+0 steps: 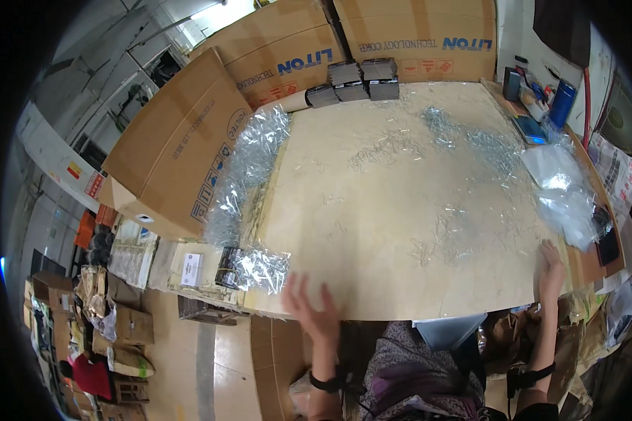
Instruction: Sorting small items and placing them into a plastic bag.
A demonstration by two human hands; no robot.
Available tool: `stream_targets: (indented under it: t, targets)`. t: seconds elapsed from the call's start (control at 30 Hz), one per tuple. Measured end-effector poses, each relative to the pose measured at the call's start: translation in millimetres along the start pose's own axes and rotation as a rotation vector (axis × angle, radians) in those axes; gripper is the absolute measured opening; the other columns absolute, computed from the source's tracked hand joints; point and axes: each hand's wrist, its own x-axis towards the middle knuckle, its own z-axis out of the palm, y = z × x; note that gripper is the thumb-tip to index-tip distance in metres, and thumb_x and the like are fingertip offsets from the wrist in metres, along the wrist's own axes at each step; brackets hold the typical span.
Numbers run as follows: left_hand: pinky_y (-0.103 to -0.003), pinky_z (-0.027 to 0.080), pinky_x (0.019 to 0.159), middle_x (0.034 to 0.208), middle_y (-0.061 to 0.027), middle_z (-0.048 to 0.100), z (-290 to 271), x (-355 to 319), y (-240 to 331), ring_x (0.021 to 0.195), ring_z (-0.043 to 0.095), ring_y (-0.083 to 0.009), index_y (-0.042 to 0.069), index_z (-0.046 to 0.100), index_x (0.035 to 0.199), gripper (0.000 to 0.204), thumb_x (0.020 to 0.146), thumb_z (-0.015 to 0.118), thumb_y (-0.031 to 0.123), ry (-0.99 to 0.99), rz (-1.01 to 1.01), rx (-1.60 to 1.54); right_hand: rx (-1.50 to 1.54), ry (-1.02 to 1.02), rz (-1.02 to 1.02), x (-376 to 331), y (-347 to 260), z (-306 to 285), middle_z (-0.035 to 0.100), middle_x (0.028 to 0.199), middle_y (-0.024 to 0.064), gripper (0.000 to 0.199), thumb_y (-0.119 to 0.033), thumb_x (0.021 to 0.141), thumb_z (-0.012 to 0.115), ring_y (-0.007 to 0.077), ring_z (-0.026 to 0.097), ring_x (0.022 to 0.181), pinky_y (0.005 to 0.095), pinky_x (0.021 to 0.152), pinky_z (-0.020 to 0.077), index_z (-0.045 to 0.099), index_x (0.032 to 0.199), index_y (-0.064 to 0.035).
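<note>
Patterned grey-and-purple cloth (414, 372) covers the wearer's lap, just below the near edge of a broad, pale wooden tabletop (372, 281). At that edge, toward the near left corner, the left hand (312, 312) is blurred, its fingers spread and holding nothing visible. Beside its fingertips lies a small heap of thin, glossy, silvery pieces (263, 270), too fine to identify. Near the right corner, the right hand (552, 270) rests on the wood with fingers extended, apparently empty, though its palm is hidden. A long, shiny mound of similar pieces (249, 165) lines the left edge against a tall brown cardboard box (168, 151); loose silvery bits (442, 210) are scattered from the middle toward the far right. Stacked dark rectangular bundles (347, 81) sit at the far edge, and crumpled clear plastic bags (558, 172) lie along the right. The small heap seems most at risk: a quick sweep of the left hand could knock pieces over the near edge. Loose bits near the bags might slip among them if the plastic were dragged, and any sharp ends could prick bare fingers.
</note>
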Motion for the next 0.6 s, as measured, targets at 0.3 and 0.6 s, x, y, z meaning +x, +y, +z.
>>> stream_targets:
  t: [0.3, 0.6]
  targets:
    - [-0.044, 0.045, 0.095, 0.134, -0.018, 0.046, 3, -77, 85, 0.124, 0.045, -0.037, 0.005, 0.064, 0.112, 0.031, 0.082, 0.07, 0.0, -0.402, 0.076, -0.375, 0.103, 0.262, -0.026, 8, -51, 4, 0.062, 0.123, 0.0195, 0.022, -0.008, 0.086, 0.064, 0.0362, 0.055, 0.121, 0.0502, 0.112, 0.0325, 0.065, 0.107, 0.001]
    - [-0.038, 0.051, 0.09, 0.134, -0.0178, 0.04, 4, -88, 107, 0.12, 0.05, -0.0365, 0.001, 0.063, 0.11, 0.033, 0.08, 0.066, -0.012, -0.501, 0.076, -0.413, 0.031, 0.291, -0.037, 7, -32, -11, 0.061, 0.124, 0.0188, 0.026, -0.003, 0.085, 0.061, 0.036, 0.053, 0.121, 0.0473, 0.109, 0.0366, 0.064, 0.111, 0.0019]
